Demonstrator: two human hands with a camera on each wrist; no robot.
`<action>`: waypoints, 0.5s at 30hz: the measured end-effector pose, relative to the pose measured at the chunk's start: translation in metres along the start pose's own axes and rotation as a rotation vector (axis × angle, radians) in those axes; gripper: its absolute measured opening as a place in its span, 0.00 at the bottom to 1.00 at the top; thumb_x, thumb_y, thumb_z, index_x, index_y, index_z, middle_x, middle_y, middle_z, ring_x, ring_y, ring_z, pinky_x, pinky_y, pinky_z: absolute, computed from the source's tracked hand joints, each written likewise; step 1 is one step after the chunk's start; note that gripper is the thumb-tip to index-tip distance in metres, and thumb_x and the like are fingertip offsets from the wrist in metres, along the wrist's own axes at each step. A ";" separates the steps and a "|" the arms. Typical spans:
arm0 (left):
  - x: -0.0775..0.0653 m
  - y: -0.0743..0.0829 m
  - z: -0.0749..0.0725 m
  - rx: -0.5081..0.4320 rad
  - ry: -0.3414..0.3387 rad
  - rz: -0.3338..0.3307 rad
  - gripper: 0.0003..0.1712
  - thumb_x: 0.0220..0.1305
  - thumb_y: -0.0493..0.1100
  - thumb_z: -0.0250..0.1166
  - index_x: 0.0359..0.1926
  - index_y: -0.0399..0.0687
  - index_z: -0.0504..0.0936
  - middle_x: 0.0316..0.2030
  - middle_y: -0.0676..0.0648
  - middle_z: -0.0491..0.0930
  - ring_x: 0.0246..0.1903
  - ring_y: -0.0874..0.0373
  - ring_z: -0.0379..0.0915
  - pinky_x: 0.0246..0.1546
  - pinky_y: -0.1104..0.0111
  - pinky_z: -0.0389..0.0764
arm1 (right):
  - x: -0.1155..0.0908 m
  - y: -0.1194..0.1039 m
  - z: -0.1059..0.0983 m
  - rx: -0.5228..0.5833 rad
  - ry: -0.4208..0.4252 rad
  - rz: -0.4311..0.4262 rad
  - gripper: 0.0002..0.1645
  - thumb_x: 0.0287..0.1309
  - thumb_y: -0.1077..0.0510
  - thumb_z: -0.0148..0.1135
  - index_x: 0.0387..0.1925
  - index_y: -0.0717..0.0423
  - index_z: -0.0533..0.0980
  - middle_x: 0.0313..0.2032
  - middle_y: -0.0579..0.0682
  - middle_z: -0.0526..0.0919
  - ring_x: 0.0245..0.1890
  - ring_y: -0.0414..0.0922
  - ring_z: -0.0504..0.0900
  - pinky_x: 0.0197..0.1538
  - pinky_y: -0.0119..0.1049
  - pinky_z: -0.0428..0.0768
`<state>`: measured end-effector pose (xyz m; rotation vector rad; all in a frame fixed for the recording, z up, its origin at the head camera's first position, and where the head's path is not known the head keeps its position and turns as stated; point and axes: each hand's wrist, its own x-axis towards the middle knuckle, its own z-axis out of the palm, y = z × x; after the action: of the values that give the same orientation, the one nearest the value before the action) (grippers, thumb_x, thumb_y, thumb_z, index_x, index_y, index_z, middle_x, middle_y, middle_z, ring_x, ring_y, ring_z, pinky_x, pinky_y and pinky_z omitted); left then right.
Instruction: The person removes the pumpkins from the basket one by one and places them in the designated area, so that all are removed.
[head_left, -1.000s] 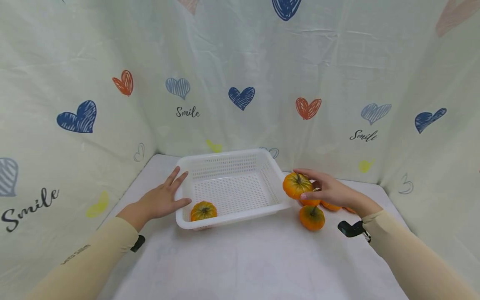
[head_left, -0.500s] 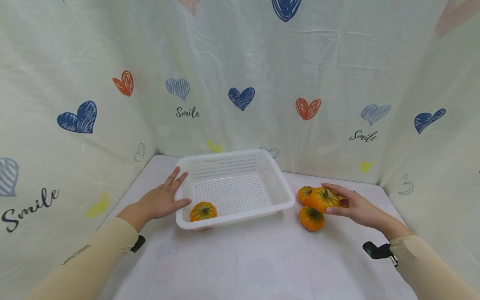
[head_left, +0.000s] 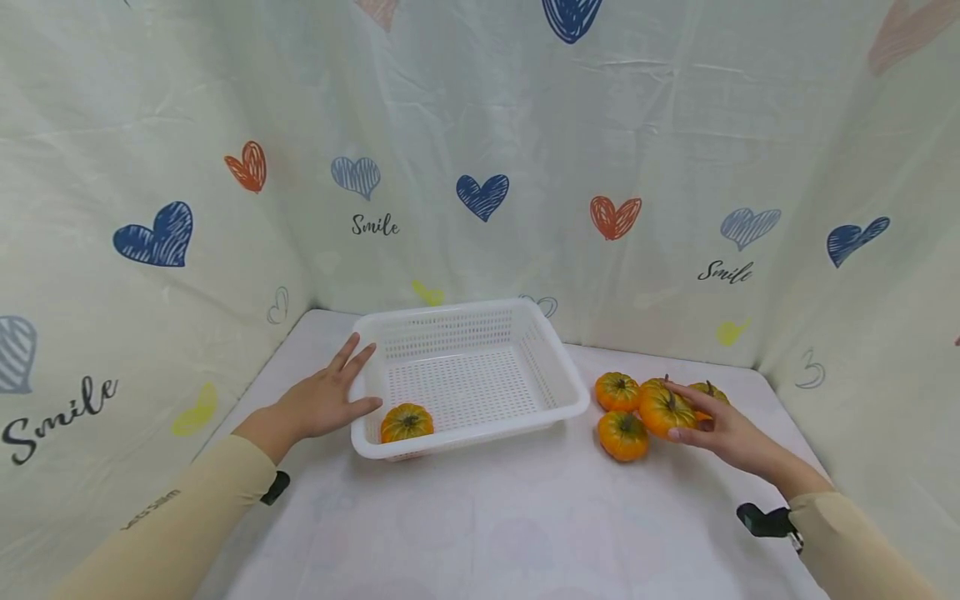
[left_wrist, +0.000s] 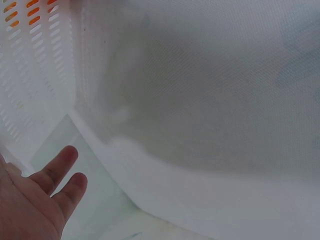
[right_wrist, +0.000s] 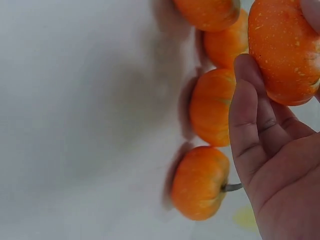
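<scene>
My left hand (head_left: 318, 402) rests at the left rim of a white perforated plastic basket (head_left: 480, 429), fingers spread and fairly straight. In the left wrist view, the fingers (left_wrist: 62, 165) extend beside the basket wall (left_wrist: 37, 65). One small orange pumpkin (head_left: 407, 422) lies in the basket's near left corner. My right hand (head_left: 731, 429) holds another small pumpkin (head_left: 666, 412) between thumb and fingers, above the table. Around it on the table are a pumpkin (head_left: 617, 391) to the left, a pumpkin (head_left: 622, 436) nearer me, and others partly hidden behind the hand.
A white cloth covers the table (head_left: 480, 525). Pale curtains (head_left: 525, 117) printed with hearts and "Smile" stand behind the table and along both sides. In the right wrist view, several pumpkins (right_wrist: 200, 182) sit in a row on the tabletop.
My right hand has moved right with the pumpkin, away from the basket's right rim and toward the others, uncovering some of them. The left hand and the basket have stayed still.
</scene>
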<state>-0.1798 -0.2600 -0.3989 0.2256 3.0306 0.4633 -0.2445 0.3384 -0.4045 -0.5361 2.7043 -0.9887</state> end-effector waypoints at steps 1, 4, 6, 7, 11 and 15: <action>0.000 0.000 0.000 0.000 0.000 0.001 0.50 0.69 0.65 0.55 0.80 0.47 0.44 0.78 0.38 0.32 0.63 0.27 0.62 0.55 0.36 0.71 | -0.001 0.002 0.001 -0.003 0.002 0.015 0.48 0.62 0.43 0.67 0.76 0.51 0.57 0.72 0.69 0.55 0.64 0.69 0.61 0.57 0.70 0.69; 0.000 -0.001 0.000 0.001 -0.001 0.004 0.51 0.69 0.66 0.54 0.80 0.47 0.43 0.78 0.38 0.32 0.63 0.26 0.62 0.55 0.36 0.71 | -0.004 0.009 0.003 -0.010 0.004 0.058 0.49 0.62 0.43 0.67 0.76 0.52 0.56 0.71 0.72 0.54 0.63 0.71 0.61 0.56 0.72 0.69; 0.001 -0.001 0.001 0.004 0.000 0.005 0.51 0.69 0.66 0.54 0.80 0.47 0.43 0.78 0.38 0.32 0.63 0.26 0.62 0.56 0.36 0.70 | -0.006 0.015 0.006 -0.012 0.005 0.077 0.49 0.62 0.43 0.67 0.77 0.51 0.56 0.70 0.72 0.56 0.61 0.69 0.65 0.56 0.67 0.72; 0.001 -0.002 0.001 0.005 0.001 0.006 0.51 0.69 0.66 0.54 0.80 0.47 0.43 0.78 0.37 0.32 0.63 0.26 0.62 0.56 0.36 0.70 | -0.007 0.017 0.007 -0.015 0.007 0.080 0.48 0.62 0.43 0.67 0.76 0.51 0.57 0.69 0.73 0.57 0.59 0.67 0.67 0.55 0.63 0.75; 0.001 -0.003 0.002 0.007 0.005 0.010 0.51 0.69 0.66 0.54 0.80 0.47 0.43 0.78 0.38 0.32 0.63 0.26 0.63 0.56 0.36 0.70 | -0.010 0.027 0.014 -0.026 0.017 0.081 0.47 0.62 0.44 0.68 0.76 0.52 0.58 0.66 0.73 0.63 0.55 0.64 0.72 0.50 0.52 0.79; 0.001 -0.003 0.002 0.007 -0.001 0.012 0.52 0.69 0.69 0.52 0.80 0.48 0.43 0.78 0.38 0.32 0.63 0.26 0.63 0.56 0.36 0.70 | -0.011 0.036 0.020 -0.017 0.006 0.096 0.48 0.62 0.44 0.68 0.76 0.53 0.58 0.68 0.73 0.60 0.56 0.66 0.72 0.51 0.57 0.79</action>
<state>-0.1813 -0.2621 -0.4013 0.2447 3.0322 0.4529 -0.2379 0.3565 -0.4423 -0.4029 2.7184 -0.9449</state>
